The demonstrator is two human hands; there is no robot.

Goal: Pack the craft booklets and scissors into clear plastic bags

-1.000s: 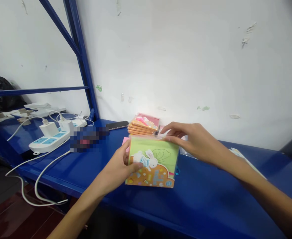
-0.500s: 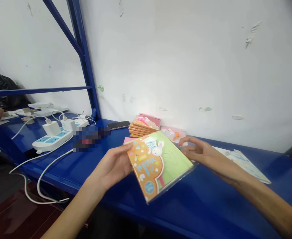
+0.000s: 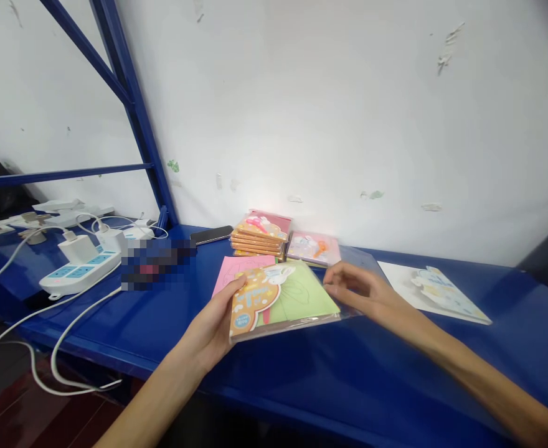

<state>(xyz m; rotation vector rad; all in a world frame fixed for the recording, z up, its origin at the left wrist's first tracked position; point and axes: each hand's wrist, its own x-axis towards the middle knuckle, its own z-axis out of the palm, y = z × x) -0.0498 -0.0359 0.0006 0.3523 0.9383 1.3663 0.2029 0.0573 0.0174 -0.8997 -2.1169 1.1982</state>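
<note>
The left hand [image 3: 208, 330] holds a bunny card pack [image 3: 281, 298]. The right hand [image 3: 365, 292] lies open on its plastic [image 3: 344, 316]. A stack of packs [image 3: 259, 235] sits past both hands.

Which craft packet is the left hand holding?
The orange-and-green rabbit packet in a clear sleeve, gripped at its edge by the left hand; unlike the stack of orange-edged packets behind it, it lies apart from the pile.

Workroom, blue metal shelving [image 3: 386, 367], power strip [image 3: 61, 281]
</note>
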